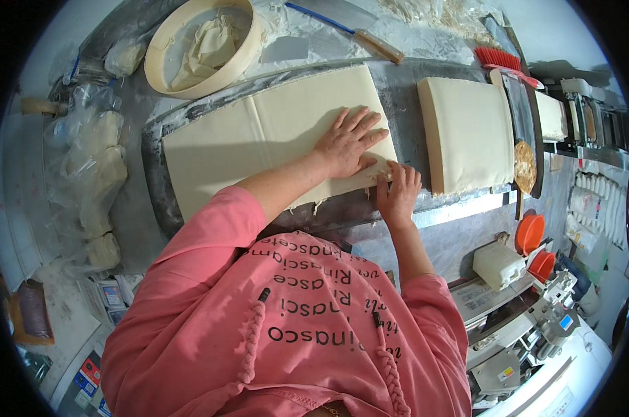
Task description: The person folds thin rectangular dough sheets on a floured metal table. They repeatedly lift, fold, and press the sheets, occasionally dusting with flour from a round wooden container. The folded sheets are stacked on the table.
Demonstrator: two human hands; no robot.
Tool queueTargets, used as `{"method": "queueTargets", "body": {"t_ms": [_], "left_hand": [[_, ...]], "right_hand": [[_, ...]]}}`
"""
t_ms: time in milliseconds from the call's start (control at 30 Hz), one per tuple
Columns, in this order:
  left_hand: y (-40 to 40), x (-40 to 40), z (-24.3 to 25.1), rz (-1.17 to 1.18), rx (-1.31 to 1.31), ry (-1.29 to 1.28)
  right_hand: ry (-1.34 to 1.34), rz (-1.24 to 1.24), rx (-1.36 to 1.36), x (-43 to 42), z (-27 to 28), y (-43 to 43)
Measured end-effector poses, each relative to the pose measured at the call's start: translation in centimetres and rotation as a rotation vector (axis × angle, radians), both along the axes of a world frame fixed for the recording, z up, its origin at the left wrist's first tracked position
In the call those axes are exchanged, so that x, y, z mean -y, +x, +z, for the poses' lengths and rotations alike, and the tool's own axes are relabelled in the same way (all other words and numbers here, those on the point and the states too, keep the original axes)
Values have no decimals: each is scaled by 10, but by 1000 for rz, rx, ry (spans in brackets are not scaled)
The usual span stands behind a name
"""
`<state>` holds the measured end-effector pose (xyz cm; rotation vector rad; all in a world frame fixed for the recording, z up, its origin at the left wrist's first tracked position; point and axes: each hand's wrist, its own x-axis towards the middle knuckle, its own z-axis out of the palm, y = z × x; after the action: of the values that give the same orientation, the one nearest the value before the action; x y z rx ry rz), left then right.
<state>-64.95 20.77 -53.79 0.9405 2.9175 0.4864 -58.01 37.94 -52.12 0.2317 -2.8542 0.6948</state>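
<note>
A broad pale dough sheet, layered in long folded lengths with a seam across it, lies on a dark floured board. My left hand rests palm down on its right part, fingers spread. At the near right corner, where the edge is ragged and torn, my right hand has its thumb and fingers around the dough's edge. Scraps of dough hang from the near edge. To the right of my right hand stands a thick folded dough stack with a smooth top.
A round sieve holding dough scraps sits at the far left. A wooden-handled knife, a metal scraper and a red brush lie at the back. Plastic-wrapped dough is on the left; machinery stands lower right.
</note>
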Motion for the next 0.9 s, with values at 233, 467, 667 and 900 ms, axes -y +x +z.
{"method": "queueTargets", "body": {"t_ms": [233,467,667,900], "left_hand": [[0,-2,-4,5,-7,-31],[0,-2,0,4,0,-51],[1,-2,-4,9,4,8],[0,-3,-3,8,8,0]], "right_hand": [[112,48,-95,4,-7,10],[153,250,-161,-9,-11,33],[-11,49,-37,8,3,28],[114,110,-84,16,-10,25]]}}
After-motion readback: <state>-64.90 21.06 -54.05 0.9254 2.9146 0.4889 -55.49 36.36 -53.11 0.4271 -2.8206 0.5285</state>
